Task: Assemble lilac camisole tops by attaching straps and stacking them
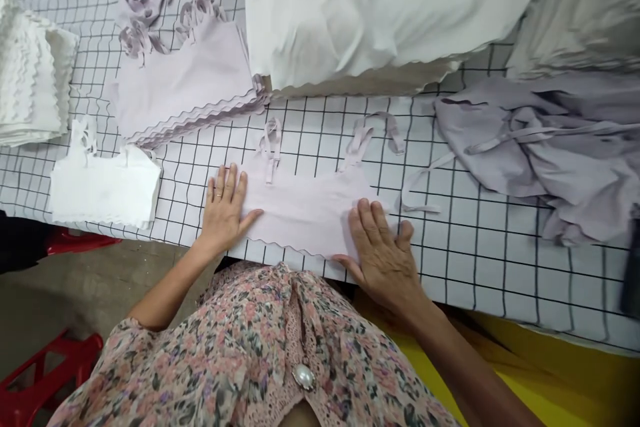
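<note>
A pale lilac strappy crop top point(305, 210) lies flat before me, its scalloped hem toward my body and its two straps pointing away. My left hand point(224, 207) rests flat at the top's left edge, fingers stretched out, a ring on one of them. On the right edge lies my right hand point(380, 247), palm down with the fingers extended and the thumb out near the hem. Neither hand grips anything. One strap point(273, 140) stands in a loop; the other strap point(375, 130) curls off to the right.
Lilac tops point(185, 80) are stacked at the upper left, near white tops point(105, 187) and a white pile point(30, 80). A large white stack point(390, 13) stands behind. Loose lilac garments point(545, 153) lie right on the checked tablecloth point(470, 267). A red stool point(55, 373) is lower left.
</note>
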Action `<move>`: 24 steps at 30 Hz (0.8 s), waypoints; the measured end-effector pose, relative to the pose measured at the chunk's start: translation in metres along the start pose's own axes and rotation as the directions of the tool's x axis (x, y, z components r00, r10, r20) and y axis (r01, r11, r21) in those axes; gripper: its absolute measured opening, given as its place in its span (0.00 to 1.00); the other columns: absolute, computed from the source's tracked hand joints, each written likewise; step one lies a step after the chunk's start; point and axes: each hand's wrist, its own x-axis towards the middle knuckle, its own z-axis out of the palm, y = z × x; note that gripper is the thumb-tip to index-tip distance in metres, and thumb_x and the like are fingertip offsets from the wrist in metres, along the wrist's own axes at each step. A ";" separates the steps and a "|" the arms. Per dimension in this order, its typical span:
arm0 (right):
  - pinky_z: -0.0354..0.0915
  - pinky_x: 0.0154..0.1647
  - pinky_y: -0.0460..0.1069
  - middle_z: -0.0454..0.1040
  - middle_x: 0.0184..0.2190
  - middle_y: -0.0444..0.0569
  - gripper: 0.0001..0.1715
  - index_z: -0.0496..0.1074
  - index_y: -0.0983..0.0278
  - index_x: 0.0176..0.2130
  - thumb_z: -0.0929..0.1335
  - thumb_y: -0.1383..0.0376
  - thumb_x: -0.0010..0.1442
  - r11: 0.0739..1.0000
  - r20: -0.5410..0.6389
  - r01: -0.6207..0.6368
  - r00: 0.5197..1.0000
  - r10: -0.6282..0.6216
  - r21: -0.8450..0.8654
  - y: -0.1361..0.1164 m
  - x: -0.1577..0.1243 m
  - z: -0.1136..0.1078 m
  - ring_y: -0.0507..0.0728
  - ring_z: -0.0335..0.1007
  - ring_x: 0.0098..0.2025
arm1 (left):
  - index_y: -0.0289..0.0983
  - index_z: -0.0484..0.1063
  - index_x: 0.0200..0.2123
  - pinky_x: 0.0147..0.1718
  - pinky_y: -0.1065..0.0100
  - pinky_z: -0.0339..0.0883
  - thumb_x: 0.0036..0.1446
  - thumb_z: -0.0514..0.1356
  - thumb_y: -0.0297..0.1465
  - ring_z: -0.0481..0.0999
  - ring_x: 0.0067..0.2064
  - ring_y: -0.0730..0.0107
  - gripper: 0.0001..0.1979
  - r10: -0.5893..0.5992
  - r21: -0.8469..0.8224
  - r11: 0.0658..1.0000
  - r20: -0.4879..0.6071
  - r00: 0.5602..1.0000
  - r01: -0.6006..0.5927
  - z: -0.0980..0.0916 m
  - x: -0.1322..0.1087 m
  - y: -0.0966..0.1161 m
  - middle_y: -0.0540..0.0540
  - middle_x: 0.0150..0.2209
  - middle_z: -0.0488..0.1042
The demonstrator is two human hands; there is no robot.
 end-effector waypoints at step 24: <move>0.51 0.74 0.82 0.44 0.80 0.64 0.50 0.52 0.70 0.78 0.56 0.39 0.75 0.885 -0.010 0.432 0.900 -0.437 0.175 -0.076 0.106 0.029 0.72 0.42 0.83 | 0.34 0.76 0.22 0.31 0.66 0.57 0.54 0.78 0.31 0.66 0.27 0.78 0.16 -0.345 -0.572 0.587 0.464 0.816 0.573 -0.061 0.214 0.002 0.46 0.27 0.77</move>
